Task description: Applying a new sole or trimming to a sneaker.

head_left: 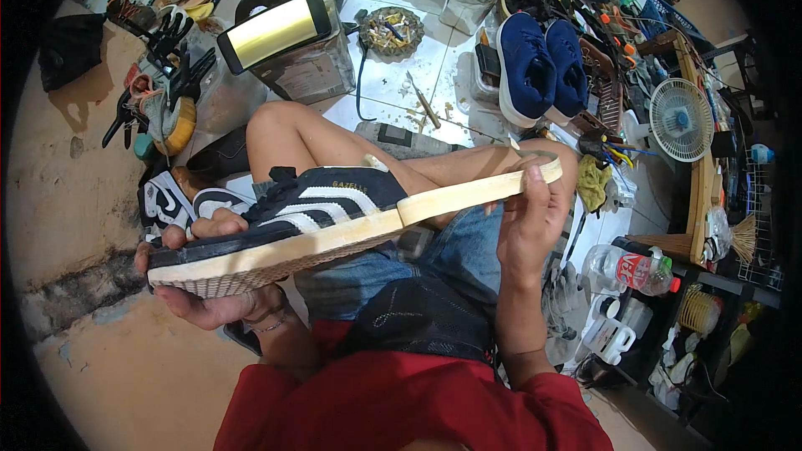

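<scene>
My left hand (219, 304) grips a black sneaker (322, 194) with white side stripes by its toe end. The shoe lies on its side across my lap, its patterned tan sole facing toward me. A cream rubber strip (468, 193) runs along the sole's edge, then stands away from the shoe past its middle. My right hand (535, 221) pinches this loose length between thumb and fingers, close to where it curls back in a loop. Part of the sneaker's heel side is hidden behind the strip.
Beyond my knees, a knife-like tool (424, 102) lies on the tiles near a full ashtray (391, 32). A lit phone (276, 33) leans on a clear box. Blue shoes (528, 67), a small fan (681, 119) and a plastic bottle (626, 270) are at right.
</scene>
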The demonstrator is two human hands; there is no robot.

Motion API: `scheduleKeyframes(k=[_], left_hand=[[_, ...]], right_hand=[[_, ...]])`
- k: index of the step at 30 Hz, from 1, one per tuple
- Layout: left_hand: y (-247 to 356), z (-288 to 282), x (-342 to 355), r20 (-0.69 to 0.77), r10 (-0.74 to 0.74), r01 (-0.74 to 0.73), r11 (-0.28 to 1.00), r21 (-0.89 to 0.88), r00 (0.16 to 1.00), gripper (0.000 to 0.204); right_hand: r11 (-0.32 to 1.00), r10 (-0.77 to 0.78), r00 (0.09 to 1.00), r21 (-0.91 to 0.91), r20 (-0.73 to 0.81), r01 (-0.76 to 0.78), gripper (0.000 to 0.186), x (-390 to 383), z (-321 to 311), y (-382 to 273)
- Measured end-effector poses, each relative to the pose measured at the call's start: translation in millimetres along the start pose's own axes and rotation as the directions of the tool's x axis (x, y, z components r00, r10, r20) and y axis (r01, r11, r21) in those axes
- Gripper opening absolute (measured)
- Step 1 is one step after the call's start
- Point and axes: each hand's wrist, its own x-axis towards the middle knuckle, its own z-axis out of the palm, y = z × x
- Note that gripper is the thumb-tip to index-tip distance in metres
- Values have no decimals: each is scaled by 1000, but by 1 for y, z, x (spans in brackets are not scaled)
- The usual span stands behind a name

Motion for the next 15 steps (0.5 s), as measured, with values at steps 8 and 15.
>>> scheduleKeyframes(k=[8,15], left_hand=[[-3,-8,-3,-112,-6,11,999,44,994,39],[3,-15,1,-178,-31,59,986,155,984,40]], right_hand=[[999,-12,999,-43,-53,10,20,8,-21,5],[995,-85,983,-70,-162,74,16,18,-24,-4]])
